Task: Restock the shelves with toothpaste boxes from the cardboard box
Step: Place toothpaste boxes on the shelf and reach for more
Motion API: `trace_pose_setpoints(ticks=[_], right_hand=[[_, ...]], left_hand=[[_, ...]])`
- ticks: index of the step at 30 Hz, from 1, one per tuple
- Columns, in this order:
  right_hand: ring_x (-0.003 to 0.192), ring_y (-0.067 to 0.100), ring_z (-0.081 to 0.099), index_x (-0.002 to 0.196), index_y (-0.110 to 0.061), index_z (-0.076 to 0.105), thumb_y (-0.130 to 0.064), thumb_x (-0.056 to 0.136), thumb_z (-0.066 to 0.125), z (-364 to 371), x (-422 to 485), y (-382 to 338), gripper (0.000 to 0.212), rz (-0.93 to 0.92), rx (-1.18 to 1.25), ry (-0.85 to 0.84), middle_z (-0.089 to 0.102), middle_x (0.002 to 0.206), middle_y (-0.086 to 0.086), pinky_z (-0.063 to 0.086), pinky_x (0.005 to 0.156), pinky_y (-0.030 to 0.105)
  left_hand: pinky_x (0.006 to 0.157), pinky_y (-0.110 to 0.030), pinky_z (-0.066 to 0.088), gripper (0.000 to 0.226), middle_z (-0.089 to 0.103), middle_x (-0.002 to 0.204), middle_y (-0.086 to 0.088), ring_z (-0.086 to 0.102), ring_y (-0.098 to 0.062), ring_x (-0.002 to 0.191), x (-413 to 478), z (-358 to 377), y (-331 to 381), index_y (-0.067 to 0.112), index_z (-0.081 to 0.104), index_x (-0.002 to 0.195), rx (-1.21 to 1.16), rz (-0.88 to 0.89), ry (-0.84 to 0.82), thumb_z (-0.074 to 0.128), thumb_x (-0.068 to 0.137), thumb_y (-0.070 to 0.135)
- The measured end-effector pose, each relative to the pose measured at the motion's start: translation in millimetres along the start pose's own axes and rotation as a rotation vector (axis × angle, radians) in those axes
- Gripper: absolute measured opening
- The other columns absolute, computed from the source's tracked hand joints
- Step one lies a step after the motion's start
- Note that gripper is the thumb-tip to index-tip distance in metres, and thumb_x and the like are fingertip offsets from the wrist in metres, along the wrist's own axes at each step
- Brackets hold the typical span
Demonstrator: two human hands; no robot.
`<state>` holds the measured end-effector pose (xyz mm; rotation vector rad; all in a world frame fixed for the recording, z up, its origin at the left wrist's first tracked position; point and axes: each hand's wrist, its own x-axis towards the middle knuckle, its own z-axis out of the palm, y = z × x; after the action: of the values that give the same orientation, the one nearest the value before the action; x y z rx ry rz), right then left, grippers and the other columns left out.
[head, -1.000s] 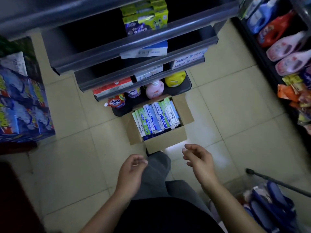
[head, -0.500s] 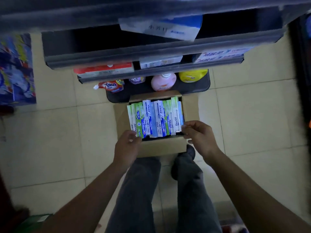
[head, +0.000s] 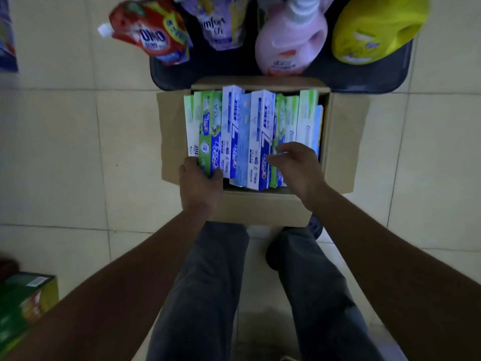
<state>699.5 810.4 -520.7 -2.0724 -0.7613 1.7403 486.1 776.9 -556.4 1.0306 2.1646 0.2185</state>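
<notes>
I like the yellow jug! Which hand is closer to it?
Right. The right hand is over the carton's right side, nearer the yellow jug; the left hand grips boxes at its near-left corner.

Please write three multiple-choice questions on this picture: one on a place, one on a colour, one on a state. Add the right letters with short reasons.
1. Where is the pink bottle? A. on the dark shelf behind the cardboard box; B. inside that box; C. on a chair.
2. The jug right of it is: A. red; B. yellow; C. white.
3. The left hand: A. hangs free; B. grips toothpaste boxes at the row's left end; C. holds a phone.
Answers: 1A, it stands on the shelf past the box; 2B, its body is yellow; 3B, thumb and fingers curl round their near ends.
</notes>
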Motion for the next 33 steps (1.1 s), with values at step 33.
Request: trace_pose_setpoints(ticks=[33], right_hand=[[0.057, 0.025, 0.062, 0.097, -0.02, 0.055, 0.002, 0.09, 0.07, -155.8, -44.2, -62.1, 0.027, -0.301, 0.528, 0.041, 0.072, 0.077, 0.008, 0.055, 0.058, 0.033]], left_hand=[[0.072, -0.035, 0.05, 0.034, 0.062, 0.093, -0.006, 0.059, -0.024, 0.083, -63.2, 44.3, 63.7, 0.014, 0.06, 0.095, -0.025, 0.081, -0.027, 0.085, 0.077, 0.027]])
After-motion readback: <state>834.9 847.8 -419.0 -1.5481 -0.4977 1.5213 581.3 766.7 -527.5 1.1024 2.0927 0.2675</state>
